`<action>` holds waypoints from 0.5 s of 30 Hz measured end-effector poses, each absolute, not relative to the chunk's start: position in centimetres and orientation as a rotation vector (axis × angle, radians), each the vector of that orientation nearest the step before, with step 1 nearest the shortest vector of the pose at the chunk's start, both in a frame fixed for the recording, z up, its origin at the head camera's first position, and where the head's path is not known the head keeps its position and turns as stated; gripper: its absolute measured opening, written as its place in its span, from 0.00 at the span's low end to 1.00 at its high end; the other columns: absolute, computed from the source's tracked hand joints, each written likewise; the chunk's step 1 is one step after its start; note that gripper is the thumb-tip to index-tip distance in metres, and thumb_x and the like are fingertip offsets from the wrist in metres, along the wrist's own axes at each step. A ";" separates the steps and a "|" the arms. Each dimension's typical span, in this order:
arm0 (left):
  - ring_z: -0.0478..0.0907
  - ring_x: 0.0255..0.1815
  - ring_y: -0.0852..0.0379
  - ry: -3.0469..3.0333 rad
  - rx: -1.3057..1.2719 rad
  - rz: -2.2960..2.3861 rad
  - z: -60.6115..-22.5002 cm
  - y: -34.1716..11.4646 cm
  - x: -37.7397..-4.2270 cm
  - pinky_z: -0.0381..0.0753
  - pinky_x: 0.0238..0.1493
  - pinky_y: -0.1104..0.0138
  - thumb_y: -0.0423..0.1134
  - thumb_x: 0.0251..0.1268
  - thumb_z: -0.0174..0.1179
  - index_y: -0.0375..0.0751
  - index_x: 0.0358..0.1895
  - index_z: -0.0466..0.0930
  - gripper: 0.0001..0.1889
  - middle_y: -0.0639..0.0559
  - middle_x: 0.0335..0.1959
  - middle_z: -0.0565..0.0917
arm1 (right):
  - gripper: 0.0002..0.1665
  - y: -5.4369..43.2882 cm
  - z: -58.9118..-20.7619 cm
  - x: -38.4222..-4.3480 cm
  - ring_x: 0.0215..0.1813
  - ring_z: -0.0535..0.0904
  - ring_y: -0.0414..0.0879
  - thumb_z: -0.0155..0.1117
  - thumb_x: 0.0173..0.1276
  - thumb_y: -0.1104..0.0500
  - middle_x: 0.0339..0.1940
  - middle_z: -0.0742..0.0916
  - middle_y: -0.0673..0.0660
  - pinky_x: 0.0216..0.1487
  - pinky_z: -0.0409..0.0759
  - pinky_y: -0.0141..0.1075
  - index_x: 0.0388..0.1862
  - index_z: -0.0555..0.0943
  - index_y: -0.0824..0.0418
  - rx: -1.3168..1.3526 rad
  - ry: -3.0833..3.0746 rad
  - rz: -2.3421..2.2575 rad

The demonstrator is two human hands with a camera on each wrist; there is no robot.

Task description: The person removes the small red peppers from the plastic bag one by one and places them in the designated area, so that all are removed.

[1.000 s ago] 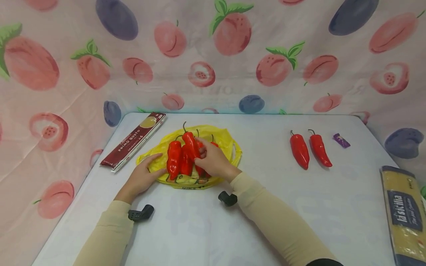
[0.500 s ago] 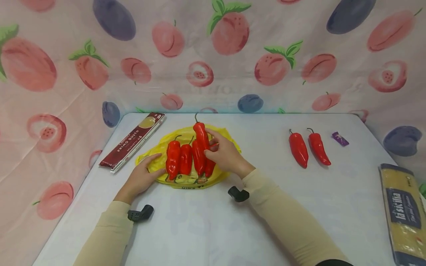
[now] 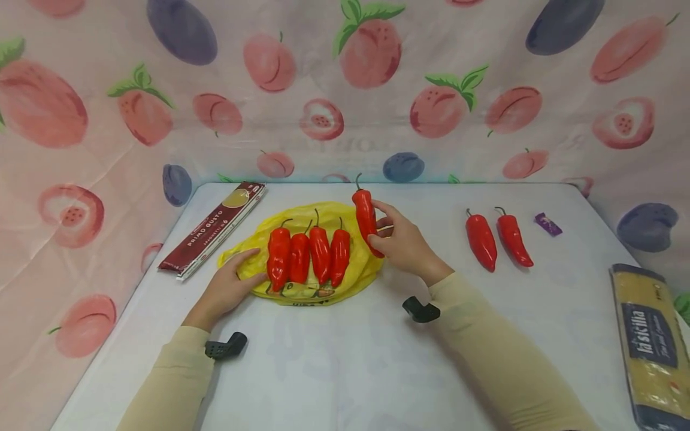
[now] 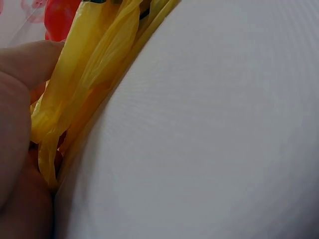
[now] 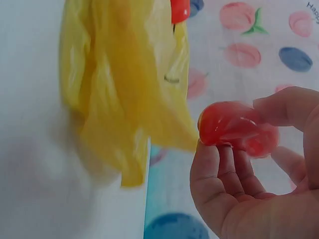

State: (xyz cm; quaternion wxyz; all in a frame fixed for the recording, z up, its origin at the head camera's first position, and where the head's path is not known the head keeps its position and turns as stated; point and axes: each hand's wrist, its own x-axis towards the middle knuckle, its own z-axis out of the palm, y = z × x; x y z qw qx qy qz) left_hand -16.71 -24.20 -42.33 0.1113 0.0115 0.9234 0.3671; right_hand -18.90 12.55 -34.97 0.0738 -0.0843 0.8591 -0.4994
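Observation:
My right hand [image 3: 401,239] grips a red pepper [image 3: 366,218] between thumb and fingers, its curved stem pointing up. In the right wrist view the pepper [image 5: 234,127] is seen end-on, held at the fingertips. Several other red peppers [image 3: 320,254] lie side by side on a yellow plastic bag [image 3: 363,281], stems toward the back. My left hand [image 3: 226,290] rests at the bag's left edge with thumb and fingers spread apart. Yellow plastic [image 4: 84,64] lies against the thumb in the left wrist view; most of that hand's fingers are hidden there.
A dark red spaghetti packet [image 3: 212,230] lies at the back left of the white table [image 3: 334,371]. Two red peppers [image 3: 481,242] and a small purple wrapper [image 3: 548,224] are at the right. A large pasta bag [image 3: 649,341] lies along the right edge.
My right hand has lifted a pepper from among the others and moved it right, to the bag's right edge. The left hand has stayed at the bag's left edge.

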 end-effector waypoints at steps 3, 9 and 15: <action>0.51 0.76 0.31 2.714 0.038 1.074 -42.4 -24.2 -16.7 0.54 0.66 0.28 0.63 0.66 0.60 0.51 0.78 0.59 0.41 0.38 0.77 0.58 | 0.43 14.0 -35.2 -18.9 0.58 0.76 0.57 0.62 0.71 0.60 0.58 0.77 0.62 0.50 0.85 0.48 0.81 0.57 0.48 -0.210 2.601 -1.474; 0.51 0.76 0.31 2.732 0.054 1.050 -42.5 -24.3 -16.6 0.53 0.66 0.29 0.64 0.66 0.59 0.50 0.78 0.59 0.42 0.37 0.77 0.58 | 0.45 16.4 -35.6 -18.8 0.61 0.74 0.58 0.63 0.70 0.59 0.60 0.77 0.62 0.49 0.85 0.50 0.81 0.56 0.47 -0.111 2.636 -1.402; 0.51 0.76 0.32 2.732 0.053 1.044 -42.4 -24.1 -16.7 0.53 0.66 0.29 0.66 0.65 0.59 0.50 0.78 0.59 0.43 0.37 0.77 0.59 | 0.46 18.2 -36.0 -18.5 0.63 0.72 0.60 0.64 0.70 0.58 0.62 0.76 0.63 0.50 0.84 0.51 0.82 0.54 0.47 -0.036 2.649 -1.355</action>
